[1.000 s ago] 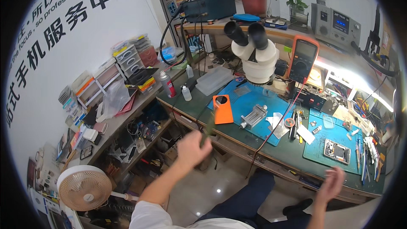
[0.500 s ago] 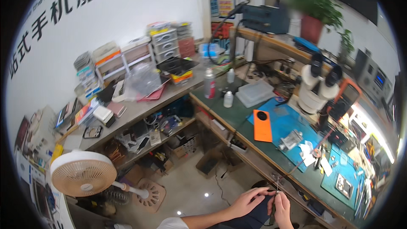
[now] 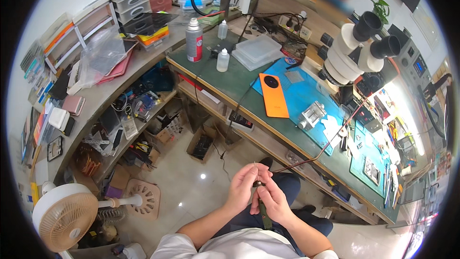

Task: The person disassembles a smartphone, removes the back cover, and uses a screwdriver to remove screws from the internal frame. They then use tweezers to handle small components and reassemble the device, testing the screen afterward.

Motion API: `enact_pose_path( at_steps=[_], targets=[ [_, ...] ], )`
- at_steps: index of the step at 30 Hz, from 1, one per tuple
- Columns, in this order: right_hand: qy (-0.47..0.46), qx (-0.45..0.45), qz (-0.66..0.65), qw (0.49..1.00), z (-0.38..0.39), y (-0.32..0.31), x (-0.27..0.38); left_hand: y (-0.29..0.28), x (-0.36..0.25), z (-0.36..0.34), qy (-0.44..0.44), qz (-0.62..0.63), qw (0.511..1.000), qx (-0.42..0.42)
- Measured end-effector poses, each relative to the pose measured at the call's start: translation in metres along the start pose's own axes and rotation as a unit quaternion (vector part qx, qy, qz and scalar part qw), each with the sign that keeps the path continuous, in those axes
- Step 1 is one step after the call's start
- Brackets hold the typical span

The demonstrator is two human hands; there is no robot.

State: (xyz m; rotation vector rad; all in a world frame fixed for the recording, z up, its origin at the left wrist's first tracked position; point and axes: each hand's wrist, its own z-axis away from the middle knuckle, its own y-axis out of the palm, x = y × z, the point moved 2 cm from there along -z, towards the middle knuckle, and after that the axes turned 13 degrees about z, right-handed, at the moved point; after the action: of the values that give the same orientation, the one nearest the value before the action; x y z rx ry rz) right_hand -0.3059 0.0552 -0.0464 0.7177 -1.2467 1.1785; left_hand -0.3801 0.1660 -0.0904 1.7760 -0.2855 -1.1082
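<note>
My left hand (image 3: 242,187) and my right hand (image 3: 270,199) meet above my lap, below the bench edge. Between them is a slim tool (image 3: 265,218) with a dark green handle and a thin metal tip pointing up. My left fingers pinch around the tip end, while my right fingers wrap round the upper handle. What kind of tool it is, I cannot tell. On the bench above lie an orange phone back (image 3: 274,100) with a black round camera ring and a metal clamp fixture (image 3: 310,115) on a blue mat (image 3: 326,141).
A white microscope (image 3: 347,55), spray can (image 3: 194,41), bottles and plastic boxes stand on the bench. A red cord crosses its front edge. A side shelf (image 3: 91,98) holds drawers and clutter. A fan (image 3: 62,216) is at lower left; cartons (image 3: 201,144) sit on the floor.
My hands were apart a second ago, the left raising the green tool; they came together on it half a second ago. The view swung left, then tilted down.
</note>
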Motion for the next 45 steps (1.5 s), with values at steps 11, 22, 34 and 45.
enact_pose_path(
  at_steps=[11, 22, 34, 45],
  targets=[
    [-0.009, -0.121, 0.074, 0.990, 0.028, 0.005, -0.004, 0.028, 0.017, 0.008, 0.009, 0.001, 0.997, -0.072],
    [0.009, -0.121, 0.008, 0.993, 0.053, 0.000, 0.000, 0.047, 0.003, -0.020, 0.127, 0.018, 0.987, -0.097],
    [-0.078, -0.223, 0.046, 0.971, 0.056, -0.028, -0.011, 0.055, 0.004, -0.009, -0.036, -0.215, 0.976, 0.014],
    [-0.146, -0.344, 0.228, 0.899, 0.062, -0.023, -0.016, 0.057, 0.037, 0.006, 0.026, -0.175, 0.984, -0.039]
  ],
)
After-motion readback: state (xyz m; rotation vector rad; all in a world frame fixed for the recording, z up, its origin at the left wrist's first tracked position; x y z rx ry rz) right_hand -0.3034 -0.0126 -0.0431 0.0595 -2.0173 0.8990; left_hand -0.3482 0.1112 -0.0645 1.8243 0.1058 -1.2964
